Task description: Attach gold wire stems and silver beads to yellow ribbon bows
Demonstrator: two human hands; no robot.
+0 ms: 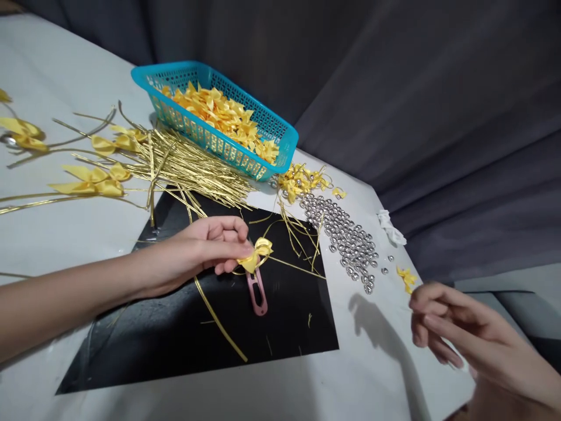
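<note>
My left hand [221,245] pinches a small yellow ribbon bow [255,255] between thumb and fingers, above a black mat [289,327]. From the bow a thin gold cord [298,268] runs out to the right, and a loop of it shows under my fingers. Just below the bow is a pink slotted piece [258,295] with a rounded end; its upper part is hidden. Over the right side of the table my right hand [456,333] is raised, thumb and forefinger close together. Whatever may lie between those fingertips is too small to make out.
A blue basket [289,146] of yellow bows stands at the back, beside a bundle of gold cords [197,166]. Silver beads [346,237] lie spread to the right. Corded bows [87,180] lie at left; a yellow piece [407,278] is near my right hand.
</note>
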